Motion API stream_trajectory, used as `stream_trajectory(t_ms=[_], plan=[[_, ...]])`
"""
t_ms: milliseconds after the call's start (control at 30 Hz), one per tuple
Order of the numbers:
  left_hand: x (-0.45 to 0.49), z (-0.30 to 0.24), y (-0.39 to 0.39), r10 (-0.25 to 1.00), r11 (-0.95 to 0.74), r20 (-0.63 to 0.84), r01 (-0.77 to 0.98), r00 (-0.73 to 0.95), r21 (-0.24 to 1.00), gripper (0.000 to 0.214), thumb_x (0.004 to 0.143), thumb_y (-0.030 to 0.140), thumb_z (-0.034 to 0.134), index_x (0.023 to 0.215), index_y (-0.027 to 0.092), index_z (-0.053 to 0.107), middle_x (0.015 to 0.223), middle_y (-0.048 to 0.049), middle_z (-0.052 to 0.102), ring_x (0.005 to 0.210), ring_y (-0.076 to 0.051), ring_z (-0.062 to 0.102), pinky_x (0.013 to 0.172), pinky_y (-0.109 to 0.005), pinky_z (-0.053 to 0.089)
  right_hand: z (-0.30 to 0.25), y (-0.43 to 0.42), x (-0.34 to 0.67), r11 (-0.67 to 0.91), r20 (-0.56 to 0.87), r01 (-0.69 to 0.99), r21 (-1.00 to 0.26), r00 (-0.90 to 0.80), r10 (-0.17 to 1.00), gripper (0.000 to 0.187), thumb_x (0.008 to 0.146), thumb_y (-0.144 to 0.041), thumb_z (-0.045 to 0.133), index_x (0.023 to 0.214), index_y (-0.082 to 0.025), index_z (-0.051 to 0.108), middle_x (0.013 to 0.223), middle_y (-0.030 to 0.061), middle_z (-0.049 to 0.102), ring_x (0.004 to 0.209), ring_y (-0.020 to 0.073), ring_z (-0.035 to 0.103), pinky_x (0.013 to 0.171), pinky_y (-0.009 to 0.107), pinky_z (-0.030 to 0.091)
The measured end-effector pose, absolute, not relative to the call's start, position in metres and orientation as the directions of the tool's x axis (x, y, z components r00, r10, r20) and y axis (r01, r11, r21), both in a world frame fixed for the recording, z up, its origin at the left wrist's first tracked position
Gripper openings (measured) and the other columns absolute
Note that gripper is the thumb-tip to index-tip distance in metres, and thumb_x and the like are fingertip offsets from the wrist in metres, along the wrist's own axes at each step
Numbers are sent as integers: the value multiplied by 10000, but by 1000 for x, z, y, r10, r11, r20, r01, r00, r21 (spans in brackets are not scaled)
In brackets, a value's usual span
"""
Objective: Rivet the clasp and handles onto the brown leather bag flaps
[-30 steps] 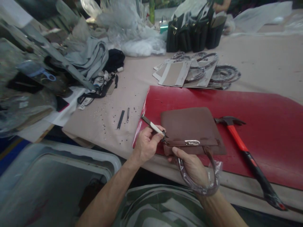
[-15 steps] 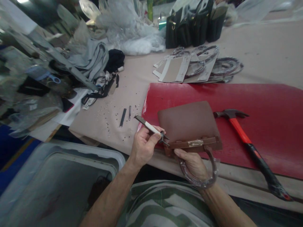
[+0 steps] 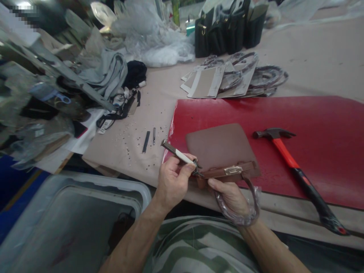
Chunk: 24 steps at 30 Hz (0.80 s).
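Gripping pliers (image 3: 182, 156) in my left hand (image 3: 173, 185), their tip touching the strap (image 3: 224, 172) of the brown leather bag (image 3: 217, 146), while my right hand (image 3: 231, 201) clasps its plastic-wrapped handle (image 3: 237, 221).

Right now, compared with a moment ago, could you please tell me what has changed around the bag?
The brown leather bag has swung, its top edge turning toward the left. The left hand still holds a small tool with a white grip at the bag's strap, and the right hand still grips the plastic-wrapped handle. Nothing was taken up or let go. The red-handled hammer stays on the red board.
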<state>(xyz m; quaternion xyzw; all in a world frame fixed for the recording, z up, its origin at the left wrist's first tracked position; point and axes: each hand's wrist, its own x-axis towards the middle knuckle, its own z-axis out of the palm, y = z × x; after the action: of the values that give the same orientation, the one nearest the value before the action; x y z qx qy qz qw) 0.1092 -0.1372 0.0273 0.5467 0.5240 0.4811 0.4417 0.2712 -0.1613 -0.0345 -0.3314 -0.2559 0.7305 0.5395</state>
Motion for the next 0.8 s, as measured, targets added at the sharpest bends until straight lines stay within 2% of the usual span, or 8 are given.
stream_trajectory(t_ms=[100, 167, 267, 400, 500, 600, 800], plan=[[109, 27, -137, 998, -66, 67, 203, 4, 977, 149, 884, 227, 684, 1006, 157, 734, 994, -81, 768, 879, -188, 730, 781, -250, 591, -32, -166, 269, -273, -202, -614, -740, -184, 962, 379, 755, -381, 844, 1111, -283, 759, 1193, 21, 724, 1171, 260, 616, 1138, 440, 410], [109, 24, -135, 999, -36, 35, 197, 8, 980, 151, 879, 233, 688, 1001, 157, 734, 975, -79, 772, 852, -186, 732, 772, -252, 592, -31, -169, 267, -282, -234, -602, -747, -159, 959, 293, 797, -431, 806, 1038, -273, 757, 1110, 27, 728, 1079, 253, 631, 1073, 427, 449], [108, 16, -129, 1000, 14, -15, 99, 1, 995, 150, 877, 261, 695, 967, 145, 728, 936, -81, 774, 824, -182, 733, 756, -257, 595, -29, -172, 265, -299, -252, -574, -762, -162, 954, 270, 813, -486, 774, 928, -244, 745, 953, 41, 717, 926, 249, 628, 955, 424, 495], [107, 4, -124, 997, 70, -72, -87, -19, 994, 187, 864, 305, 727, 944, 135, 723, 873, -72, 775, 808, -170, 734, 778, -259, 595, -28, -175, 266, -335, -256, -580, -742, -215, 942, 279, 781, -468, 795, 916, -226, 764, 954, 53, 720, 846, 234, 616, 841, 391, 520], [105, -2, -123, 993, 115, -118, -124, -18, 986, 203, 847, 311, 753, 932, 129, 725, 858, -70, 775, 792, -160, 732, 776, -250, 591, -32, -178, 269, -388, -306, -614, -688, -240, 921, 270, 771, -433, 799, 947, -229, 780, 935, 43, 729, 770, 208, 609, 758, 363, 528], [104, -5, -124, 990, 140, -143, -134, -16, 981, 218, 839, 319, 763, 927, 123, 723, 848, -72, 774, 779, -158, 730, 766, -249, 591, -33, -180, 270, -424, -349, -612, -668, -245, 904, 311, 735, -435, 817, 953, -215, 790, 918, 49, 739, 757, 213, 625, 760, 372, 538], [105, 0, -129, 990, 135, -137, -63, -17, 989, 245, 840, 350, 754, 942, 130, 718, 870, -75, 773, 768, -174, 731, 735, -267, 604, -23, -180, 266, -387, -303, -583, -715, -241, 922, 276, 740, -406, 818, 933, -212, 787, 890, 52, 740, 782, 220, 626, 767, 375, 549]])
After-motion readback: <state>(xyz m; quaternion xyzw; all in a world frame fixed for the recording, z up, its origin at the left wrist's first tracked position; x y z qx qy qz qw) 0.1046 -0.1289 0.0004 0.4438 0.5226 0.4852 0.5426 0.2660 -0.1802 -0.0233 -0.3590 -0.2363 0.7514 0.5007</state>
